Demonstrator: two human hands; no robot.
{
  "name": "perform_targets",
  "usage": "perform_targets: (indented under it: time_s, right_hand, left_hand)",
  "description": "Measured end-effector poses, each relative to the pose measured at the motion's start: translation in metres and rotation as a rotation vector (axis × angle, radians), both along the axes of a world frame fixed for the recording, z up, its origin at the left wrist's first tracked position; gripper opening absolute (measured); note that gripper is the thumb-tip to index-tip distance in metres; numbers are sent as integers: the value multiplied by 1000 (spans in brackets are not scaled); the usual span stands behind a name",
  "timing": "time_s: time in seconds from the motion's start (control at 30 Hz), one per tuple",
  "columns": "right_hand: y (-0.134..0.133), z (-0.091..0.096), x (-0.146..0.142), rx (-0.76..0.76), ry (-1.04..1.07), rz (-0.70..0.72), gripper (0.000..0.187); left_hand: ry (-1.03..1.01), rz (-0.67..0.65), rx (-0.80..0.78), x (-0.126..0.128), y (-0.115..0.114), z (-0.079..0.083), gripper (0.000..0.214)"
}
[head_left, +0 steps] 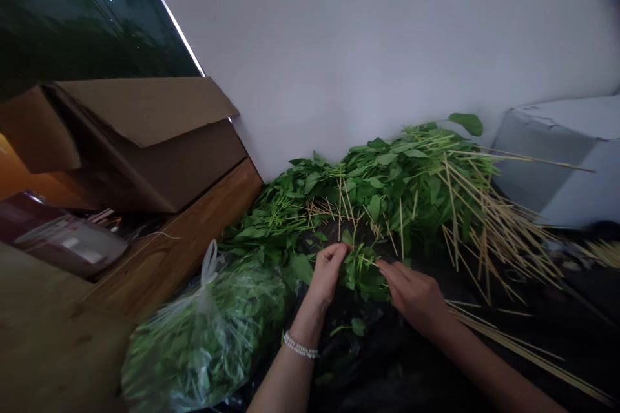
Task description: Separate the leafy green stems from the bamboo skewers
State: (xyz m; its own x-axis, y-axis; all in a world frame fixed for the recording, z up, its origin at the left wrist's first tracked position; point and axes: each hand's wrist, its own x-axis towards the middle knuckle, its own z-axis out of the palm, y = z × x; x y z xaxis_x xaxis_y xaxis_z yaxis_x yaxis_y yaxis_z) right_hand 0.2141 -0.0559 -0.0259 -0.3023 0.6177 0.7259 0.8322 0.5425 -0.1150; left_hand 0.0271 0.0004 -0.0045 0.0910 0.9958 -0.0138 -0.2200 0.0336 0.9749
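Observation:
Low in the middle, my left hand [332, 266], wearing a beaded bracelet [300, 346], is closed in a pinch at the edge of a small clump of leafy greens [362, 274]; what its fingertips grip is too small to make out. My right hand [411, 287] comes in from the other side, fingers pinched on a thin wooden skewer [371, 263] whose tip reaches into those leaves. Behind both hands lies a long heap of leafy greens [378, 171]. Many pale skewers [489, 232] stick out of the heap, mostly toward the right.
A tied clear plastic bag [213, 335] full of greens sits left of my arms. Beyond it are a wooden board [194, 232] and an opened cardboard box [145, 135]. Loose sticks [523, 342] lie on black sheeting [387, 368]. A white box [557, 148] stands right, against the wall [378, 32].

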Motion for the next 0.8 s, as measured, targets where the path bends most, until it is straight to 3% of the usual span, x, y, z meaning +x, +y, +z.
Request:
perform_targets:
  time_s: [0.47, 0.8]
  right_hand:
    - [-1, 0, -1, -28, 28, -3, 30]
    - [-2, -3, -3, -28, 32, 4, 27]
  left_hand:
    - [66, -173, 16, -1, -10, 15, 45]
    - [141, -92, 10, 4, -10, 10, 32]
